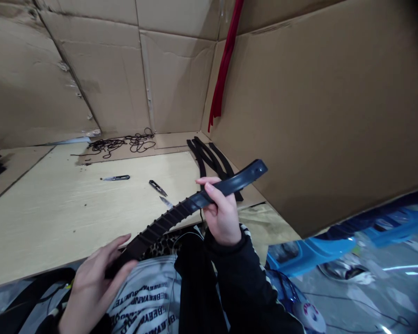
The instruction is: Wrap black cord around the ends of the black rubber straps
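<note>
A long, curved black strip (170, 221) with thin dark cord wound around its middle slants across the front of the table. My right hand (223, 208) grips it near the upper end, thumb on top, and the smooth glossy tip with small holes sticks out beyond. At the lower end my left hand (99, 273) has its thumb and fingers around the strip, whose end is hidden there. Just behind the strip lie black thread snips (158, 188) and a small pointed metal blade (166, 202). Another pair of thread snips (115, 178) rests farther left.
Several flat black strips (209, 157) lie at the table's right rear. Tangled dark cord (121, 144) sits by the back cardboard wall (181, 83). Red strips (226, 65) hang in the corner. Cardboard (327, 102) bounds the right side. Blue plastic baskets (310, 253) stand below, right.
</note>
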{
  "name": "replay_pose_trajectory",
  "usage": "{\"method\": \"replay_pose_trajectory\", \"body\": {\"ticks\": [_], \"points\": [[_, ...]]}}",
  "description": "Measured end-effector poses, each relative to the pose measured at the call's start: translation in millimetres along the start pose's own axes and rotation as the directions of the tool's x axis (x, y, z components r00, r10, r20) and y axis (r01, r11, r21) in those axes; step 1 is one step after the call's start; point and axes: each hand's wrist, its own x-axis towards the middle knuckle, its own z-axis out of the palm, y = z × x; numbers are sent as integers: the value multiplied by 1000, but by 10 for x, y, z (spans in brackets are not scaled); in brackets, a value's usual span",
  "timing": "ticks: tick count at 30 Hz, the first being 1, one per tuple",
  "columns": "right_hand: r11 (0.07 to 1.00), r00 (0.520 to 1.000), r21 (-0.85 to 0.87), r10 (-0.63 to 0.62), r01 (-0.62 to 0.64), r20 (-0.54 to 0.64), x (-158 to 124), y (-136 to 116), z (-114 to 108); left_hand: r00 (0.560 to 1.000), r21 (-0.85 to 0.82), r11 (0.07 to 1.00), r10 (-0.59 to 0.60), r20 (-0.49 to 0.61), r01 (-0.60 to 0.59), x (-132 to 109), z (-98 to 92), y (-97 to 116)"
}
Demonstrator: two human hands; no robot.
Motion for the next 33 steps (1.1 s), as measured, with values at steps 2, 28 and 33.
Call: {"method": "replay_pose_trajectory", "body": {"ticks": [2, 28, 33], "points": [[999, 1000, -52, -13, 12, -4, -12, -4, 7, 999, -3, 1000, -13, -36, 13, -9, 9, -7], [966, 886, 93, 180, -242, 428, 23, -87, -153, 961, -232, 964, -67, 268, 132, -198, 23, -102], [941, 843, 121, 220, -316, 492, 27, -28, -121, 966, -342, 915, -150, 212, 217, -194, 15, -39]]}}
